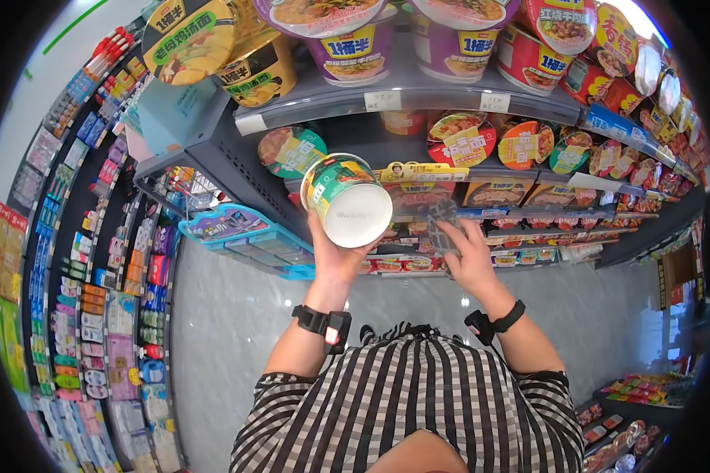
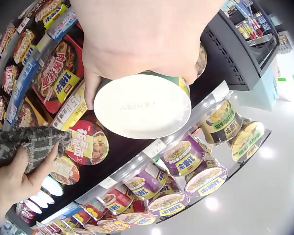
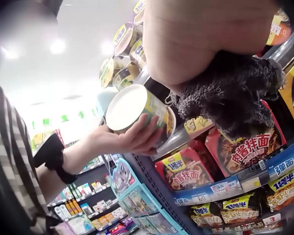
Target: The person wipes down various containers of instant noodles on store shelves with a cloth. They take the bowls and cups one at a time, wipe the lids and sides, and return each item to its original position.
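Observation:
My left hand point(image 1: 333, 256) grips a green instant-noodle cup point(image 1: 358, 211) in front of the shelf, tipped so that its white base faces me. Faint print shows on that base in the left wrist view, where the left hand point(image 2: 142, 44) curls over the cup's side. My right hand point(image 1: 473, 258) holds a crumpled dark grey cloth point(image 1: 440, 223), just right of the cup. Frayed edges of the cloth point(image 3: 230, 98) hang from the right hand point(image 3: 201, 39) in the right wrist view. Behind the cup, a green-lidded noodle cup point(image 1: 292, 151) sits at the shelf's left end.
An upper shelf edge point(image 1: 418, 98) with purple noodle cups point(image 1: 355, 55) juts out above my hands. Red point(image 1: 461, 140) and orange point(image 1: 525, 145) noodle cups stand on the tier below. A blue display rack point(image 1: 244, 236) is at the left, with another stocked aisle point(image 1: 95, 299) beyond.

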The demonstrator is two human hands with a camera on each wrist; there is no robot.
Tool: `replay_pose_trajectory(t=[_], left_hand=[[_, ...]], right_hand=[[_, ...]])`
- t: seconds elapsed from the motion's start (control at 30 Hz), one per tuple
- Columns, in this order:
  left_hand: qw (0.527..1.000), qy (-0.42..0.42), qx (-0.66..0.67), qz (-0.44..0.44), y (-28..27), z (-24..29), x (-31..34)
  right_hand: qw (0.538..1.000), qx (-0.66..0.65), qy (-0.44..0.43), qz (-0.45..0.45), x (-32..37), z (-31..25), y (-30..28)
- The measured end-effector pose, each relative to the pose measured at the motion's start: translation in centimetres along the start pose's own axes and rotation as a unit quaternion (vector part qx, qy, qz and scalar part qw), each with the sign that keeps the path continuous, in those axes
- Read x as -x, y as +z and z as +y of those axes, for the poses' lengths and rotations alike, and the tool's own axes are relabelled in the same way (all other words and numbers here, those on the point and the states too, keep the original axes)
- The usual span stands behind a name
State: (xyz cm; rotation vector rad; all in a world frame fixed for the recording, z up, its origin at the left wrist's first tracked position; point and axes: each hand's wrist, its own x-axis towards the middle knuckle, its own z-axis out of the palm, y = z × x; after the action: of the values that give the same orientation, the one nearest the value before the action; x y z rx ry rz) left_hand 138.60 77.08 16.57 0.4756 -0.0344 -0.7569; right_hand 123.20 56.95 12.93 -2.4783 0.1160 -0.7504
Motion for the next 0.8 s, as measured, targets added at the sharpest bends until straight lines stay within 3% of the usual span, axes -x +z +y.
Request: replay_pose_trajectory(t=[0.13, 0.17, 0.23, 0.27, 0.3, 0.33, 0.37, 0.43, 0.5, 0.57, 0.6, 0.7, 0.73, 0.8], left_hand=[[1.0, 0.003, -0.003, 0.006, -0.2, -0.3, 0.3], [0.995, 0.054, -0.077, 0.023, -0.9, -0.6, 0.3], [0.982, 0.108, -0.149, 0.038, -2.1, -0.9, 0.6], [0.936, 0.226, -0.267, 0.034, -2.7, -0.9, 0.7], [0.862, 0.336, -0.377, 0.027, -2.7, -0.8, 1.0], [0.86, 0.332, -0.385, 0.034, -2.3, -0.6, 1.7], [0.861, 0.33, -0.385, 0.032, -2.6, -0.7, 2.0], [0.799, 0.368, -0.475, -0.018, -3.6, -0.9, 2.2], [0.78, 0.341, -0.524, -0.013, -5.0, -1.2, 2.5], [0.73, 0.358, -0.581, -0.037, -5.0, -1.5, 2.5], [0.732, 0.357, -0.579, -0.039, -4.7, -1.4, 2.6], [0.604, 0.466, -0.638, -0.109, -3.9, -0.7, 3.1], [0.623, 0.455, -0.631, -0.087, -3.9, -0.9, 3.1], [0.611, 0.469, -0.63, -0.096, -3.5, -1.0, 2.8]], right_hand=[[0.999, -0.021, 0.031, -0.018, 0.9, 0.6, -0.1], [0.999, -0.021, 0.029, -0.017, 1.1, 1.0, -0.1], [0.983, -0.119, 0.131, -0.041, 1.5, 1.4, -0.3], [0.984, -0.119, 0.129, -0.039, 1.4, 1.5, -0.5], [0.95, -0.249, 0.174, -0.066, 1.2, 1.3, -0.9], [0.897, -0.375, 0.217, -0.091, 1.1, 1.0, -1.4], [0.897, -0.374, 0.218, -0.089, 1.0, 0.4, -1.8], [0.863, -0.457, 0.181, -0.118, 0.2, -1.5, -2.7], [0.864, -0.453, 0.147, -0.161, -0.3, -1.9, -3.1], [0.817, -0.528, 0.117, -0.203, -0.7, -3.0, -3.3], [0.801, -0.547, 0.117, -0.213, -1.0, -3.6, -3.9], [0.776, -0.578, 0.14, -0.211, -1.1, -3.0, -3.9], [0.776, -0.577, 0.141, -0.212, -1.0, -2.6, -3.7], [0.807, -0.521, 0.116, -0.253, -1.1, -2.3, -3.4]])
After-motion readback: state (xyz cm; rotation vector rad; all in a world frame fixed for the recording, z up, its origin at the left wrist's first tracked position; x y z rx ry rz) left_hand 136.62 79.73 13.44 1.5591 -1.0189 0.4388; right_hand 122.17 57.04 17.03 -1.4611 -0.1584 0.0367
